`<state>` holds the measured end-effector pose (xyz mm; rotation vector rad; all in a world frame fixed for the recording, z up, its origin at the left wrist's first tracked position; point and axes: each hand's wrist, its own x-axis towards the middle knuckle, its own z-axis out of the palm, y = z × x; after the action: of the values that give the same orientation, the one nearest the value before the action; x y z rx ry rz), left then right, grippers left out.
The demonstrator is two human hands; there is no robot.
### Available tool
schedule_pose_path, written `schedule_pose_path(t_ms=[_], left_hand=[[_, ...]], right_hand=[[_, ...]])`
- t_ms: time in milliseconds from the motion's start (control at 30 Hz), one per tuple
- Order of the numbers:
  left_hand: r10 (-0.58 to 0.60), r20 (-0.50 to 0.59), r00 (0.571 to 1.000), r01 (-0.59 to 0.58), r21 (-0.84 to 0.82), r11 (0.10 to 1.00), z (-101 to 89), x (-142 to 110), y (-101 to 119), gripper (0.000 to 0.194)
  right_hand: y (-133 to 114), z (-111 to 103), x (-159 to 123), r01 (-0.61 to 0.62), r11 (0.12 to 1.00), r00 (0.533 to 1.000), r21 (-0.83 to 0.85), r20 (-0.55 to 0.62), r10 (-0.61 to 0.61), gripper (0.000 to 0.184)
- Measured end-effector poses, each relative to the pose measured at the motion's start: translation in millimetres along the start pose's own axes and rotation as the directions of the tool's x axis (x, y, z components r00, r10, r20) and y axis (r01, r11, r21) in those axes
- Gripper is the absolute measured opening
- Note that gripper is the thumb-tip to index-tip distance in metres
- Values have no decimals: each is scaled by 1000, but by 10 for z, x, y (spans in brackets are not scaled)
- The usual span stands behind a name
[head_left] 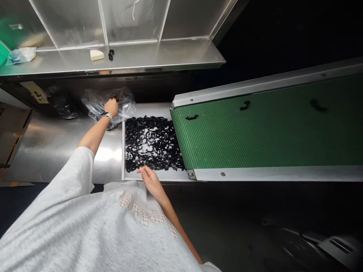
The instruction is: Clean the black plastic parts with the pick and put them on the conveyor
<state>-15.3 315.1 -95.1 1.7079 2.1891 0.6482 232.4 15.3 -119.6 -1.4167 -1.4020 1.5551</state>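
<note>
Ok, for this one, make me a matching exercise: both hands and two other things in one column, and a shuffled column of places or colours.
Column one:
1. left hand
2. right hand
3. conveyor belt
4. pale block

Column two:
A. on the metal shelf
B. at the near edge of the tray
C. green, with a few black pieces on it
D. at the clear plastic bag

Right pairs: 1-D, 2-B, 3-C, 4-A

Grey T-shirt (85, 226), plaid patches (145, 217), wristwatch (107, 115)
</note>
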Motion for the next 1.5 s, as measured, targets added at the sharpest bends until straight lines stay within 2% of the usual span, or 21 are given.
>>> schedule_pose_path(t_ms=[100,167,233,267,400,567,767,900,1067,1267,1500], left_hand=[[-98,49,994,92,110,990,-38,-11,-228,37],[-100,58,993,91,143,986,-90,-88,-342,39],[-55,52,997,48,139,989,-160,-223,-403,40],[-22,44,999,16,127,992,-199,-309,-416,42],[106,-16,994,-105,41,994,-323,-756,-417,44],[196,-3,981,-195,-122,973,-256,-1383,-437,35],[169,83,982,-140,-275,951,-23,-1951,-495,29],[128,142,982,-76,-324,943,9,-2163,-551,24],[70,171,983,-3,-363,932,-75,-2310,-630,24],[25,207,978,68,-428,901,-153,-2463,-602,26],[35,280,959,130,-549,826,-94,-2634,-401,18]], right_hand=[[128,-122,60,-10,988,999,-156,-41,3,53],[224,-212,152,-22,966,998,-258,-61,6,45],[318,-286,283,-47,934,997,-355,-68,24,30],[360,-313,358,-62,915,997,-400,-69,37,28],[476,-339,638,-126,823,992,-553,-72,103,34],[505,-146,831,-183,695,976,-696,-45,212,37],[448,220,897,-141,609,936,-781,95,340,38],[430,277,907,-110,618,900,-779,186,395,37],[451,138,858,-101,664,894,-741,226,388,36],[491,-76,809,-162,709,923,-686,149,355,37],[433,-283,752,-212,790,961,-576,24,276,34]])
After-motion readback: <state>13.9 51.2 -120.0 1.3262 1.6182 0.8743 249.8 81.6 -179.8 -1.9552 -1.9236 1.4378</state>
